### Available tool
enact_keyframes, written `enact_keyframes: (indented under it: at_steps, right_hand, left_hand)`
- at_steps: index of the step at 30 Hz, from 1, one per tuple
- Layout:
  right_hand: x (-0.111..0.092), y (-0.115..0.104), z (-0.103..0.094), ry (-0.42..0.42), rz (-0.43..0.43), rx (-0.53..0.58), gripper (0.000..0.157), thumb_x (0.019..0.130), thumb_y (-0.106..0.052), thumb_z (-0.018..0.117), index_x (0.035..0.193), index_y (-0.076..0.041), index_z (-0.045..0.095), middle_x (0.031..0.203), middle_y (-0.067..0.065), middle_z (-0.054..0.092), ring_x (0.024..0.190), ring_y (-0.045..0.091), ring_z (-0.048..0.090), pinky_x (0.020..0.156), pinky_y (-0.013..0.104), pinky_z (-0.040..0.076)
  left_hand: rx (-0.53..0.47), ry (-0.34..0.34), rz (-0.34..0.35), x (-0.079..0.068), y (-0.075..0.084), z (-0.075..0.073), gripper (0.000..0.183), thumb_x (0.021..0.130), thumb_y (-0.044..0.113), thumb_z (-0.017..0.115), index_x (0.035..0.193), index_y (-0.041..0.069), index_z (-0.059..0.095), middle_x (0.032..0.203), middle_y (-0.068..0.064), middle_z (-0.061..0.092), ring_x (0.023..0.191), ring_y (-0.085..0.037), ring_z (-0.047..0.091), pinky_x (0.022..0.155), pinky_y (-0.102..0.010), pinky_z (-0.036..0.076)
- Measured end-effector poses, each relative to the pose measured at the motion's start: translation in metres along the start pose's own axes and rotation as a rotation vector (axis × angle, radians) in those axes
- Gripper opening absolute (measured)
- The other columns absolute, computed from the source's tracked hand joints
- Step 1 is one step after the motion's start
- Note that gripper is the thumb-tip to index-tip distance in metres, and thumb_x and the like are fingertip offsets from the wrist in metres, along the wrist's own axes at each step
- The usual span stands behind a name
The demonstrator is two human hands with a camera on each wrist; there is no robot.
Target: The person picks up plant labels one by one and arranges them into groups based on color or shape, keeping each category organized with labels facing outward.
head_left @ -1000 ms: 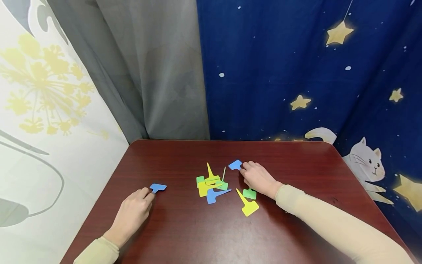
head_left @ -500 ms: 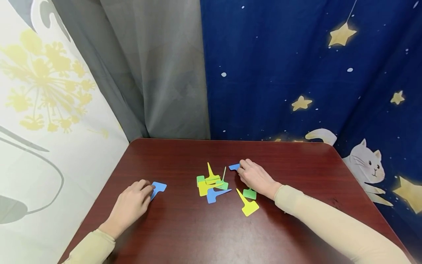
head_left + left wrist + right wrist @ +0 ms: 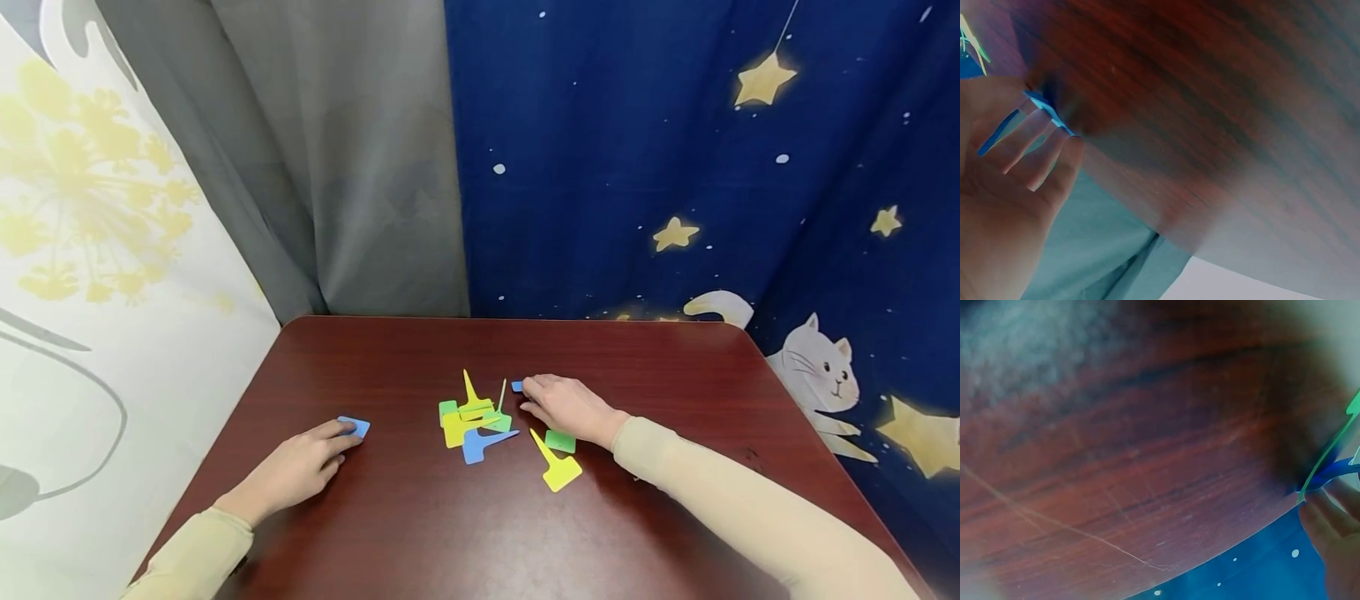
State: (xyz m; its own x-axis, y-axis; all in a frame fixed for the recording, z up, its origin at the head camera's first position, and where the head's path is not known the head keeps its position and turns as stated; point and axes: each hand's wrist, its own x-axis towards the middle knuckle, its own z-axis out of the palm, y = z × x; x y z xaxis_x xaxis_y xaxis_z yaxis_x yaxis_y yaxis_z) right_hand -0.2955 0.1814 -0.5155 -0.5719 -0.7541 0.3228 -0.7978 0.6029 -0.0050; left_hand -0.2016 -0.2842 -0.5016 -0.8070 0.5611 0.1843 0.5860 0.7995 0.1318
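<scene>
On the left of the table, my left hand (image 3: 288,475) rests its fairly straight fingertips on a blue T-shaped plant label (image 3: 358,427). The thumb sits apart from the label in the head view. From the left wrist, the label's blue edge (image 3: 1050,114) runs along the fingertips. Across the table, my right hand (image 3: 572,408) lies with extended fingers over another blue plant label (image 3: 517,387), covering most of it. A green label (image 3: 561,442) lies partly beneath that hand, its thin stem (image 3: 1324,453) reaching toward the fingertips in the right wrist view.
Between the hands lies a loose pile of yellow (image 3: 453,432), green (image 3: 447,408) and blue (image 3: 474,448) plant labels. One yellow label (image 3: 561,477) lies nearer, right of the pile. Curtains hang behind the dark red table (image 3: 375,350), close to its far edge.
The left fingers have shifted from the blue label's stem onto its head, which now lies flatter. The right hand has slid slightly left, hiding more of its blue label.
</scene>
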Motion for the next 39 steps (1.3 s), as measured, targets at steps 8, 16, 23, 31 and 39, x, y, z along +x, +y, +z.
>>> enact_keyframes:
  at_steps: [8,16,23,31,39]
  right_hand:
    - [0.002,0.003,-0.002,-0.016,0.001,-0.056,0.016,0.096,-0.025,0.071,0.097,-0.016,0.057,0.086,-0.007,0.057,0.075,0.007,0.056,0.063,0.020,0.050]
    - [0.006,0.004,-0.001,-0.028,-0.013,-0.080,0.020,0.091,-0.016,0.075,0.110,-0.013,0.070,0.102,-0.002,0.067,0.089,0.012,0.064,0.074,0.025,0.057]
    - [0.014,0.004,-0.002,-0.012,-0.038,-0.095,0.020,0.089,-0.013,0.077,0.108,-0.011,0.075,0.100,0.000,0.068,0.089,0.013,0.065,0.071,0.027,0.058]
    - [0.027,0.001,-0.001,0.019,-0.038,-0.083,0.019,0.090,-0.014,0.075,0.109,-0.013,0.074,0.097,-0.003,0.066,0.080,0.009,0.065,0.064,0.024,0.056]
    - [0.045,-0.014,-0.002,0.058,-0.055,-0.066,0.017,0.096,-0.017,0.068,0.113,-0.014,0.071,0.096,-0.003,0.064,0.066,0.006,0.063,0.053,0.020,0.050]
  left_hand:
    - [0.008,0.017,0.041,0.006,-0.003,0.002,0.041,0.085,0.006,0.077,0.125,0.008,0.071,0.130,-0.008,0.063,0.117,-0.027,0.064,0.087,-0.043,0.056]
    - [0.027,-0.007,0.036,0.007,-0.007,0.001,0.039,0.086,0.015,0.080,0.124,0.008,0.073,0.131,-0.012,0.063,0.116,-0.028,0.064,0.089,-0.045,0.055]
    - [0.012,-0.026,0.033,0.005,-0.011,0.001,0.041,0.086,0.018,0.081,0.126,0.010,0.072,0.133,-0.011,0.062,0.122,-0.028,0.059,0.094,-0.045,0.053]
    - [0.016,-0.015,0.102,0.005,-0.017,-0.002,0.042,0.086,-0.006,0.069,0.125,0.010,0.073,0.129,-0.006,0.064,0.122,-0.026,0.057,0.093,-0.041,0.054]
    - [-0.032,-0.046,0.089,0.005,-0.019,-0.006,0.044,0.087,-0.004,0.070,0.128,0.012,0.071,0.131,-0.004,0.062,0.119,-0.023,0.062,0.086,-0.037,0.056]
